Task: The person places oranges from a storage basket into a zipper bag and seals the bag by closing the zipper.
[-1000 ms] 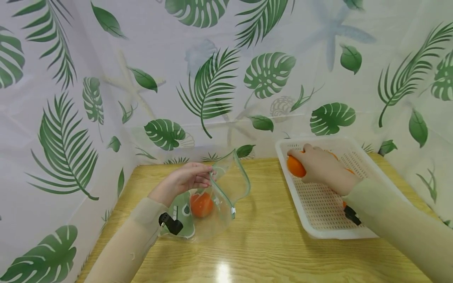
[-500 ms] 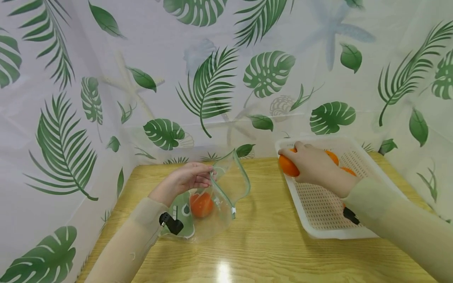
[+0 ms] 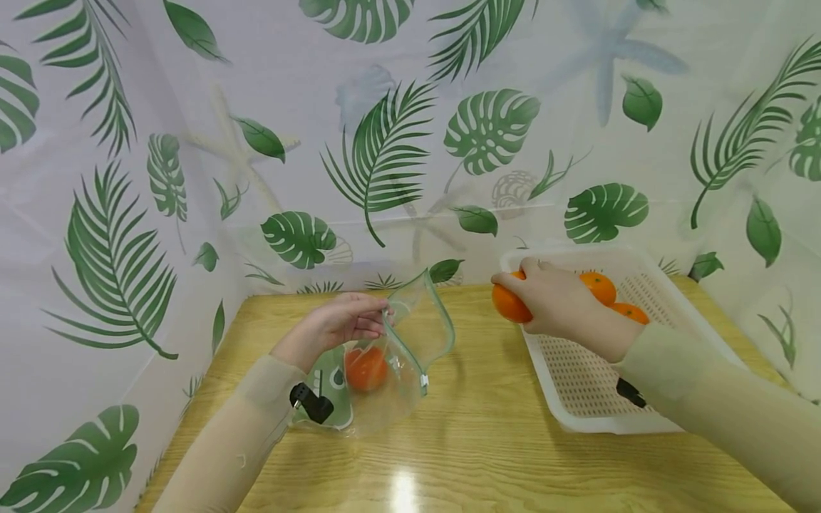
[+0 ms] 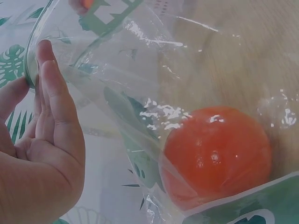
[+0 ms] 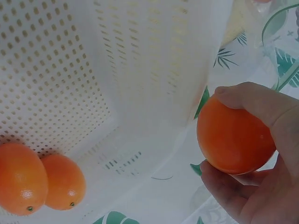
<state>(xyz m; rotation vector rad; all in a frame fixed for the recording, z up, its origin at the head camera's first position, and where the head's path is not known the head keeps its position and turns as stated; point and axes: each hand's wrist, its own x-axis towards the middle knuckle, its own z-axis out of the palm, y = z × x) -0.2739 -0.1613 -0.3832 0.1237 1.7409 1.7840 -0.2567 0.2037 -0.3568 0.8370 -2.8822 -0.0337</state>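
Observation:
My left hand (image 3: 343, 320) pinches the green-edged mouth of a clear zip bag (image 3: 400, 388) between thumb and fingers. The bag's mouth gapes toward the right, and a white slider sits at its lower corner. Inside the bag rests one orange (image 4: 217, 156), low down beside a green printed patch. My right hand (image 3: 558, 303) grips another orange (image 5: 236, 135), thumb on one side and fingers on the other. In the head view this orange overlaps the left rim of a white perforated basket (image 3: 545, 388).
Two more oranges, one (image 3: 598, 288) behind the other (image 3: 631, 312), lie in the basket at its far side. A wooden table (image 3: 474, 456) carries bag and basket. Leaf-printed cloth (image 3: 410, 142) hangs close behind the table and along both sides.
My right hand has carried its orange leftward, from inside the basket to its left rim, uncovering the other oranges. The left hand and the bag have stayed in place.

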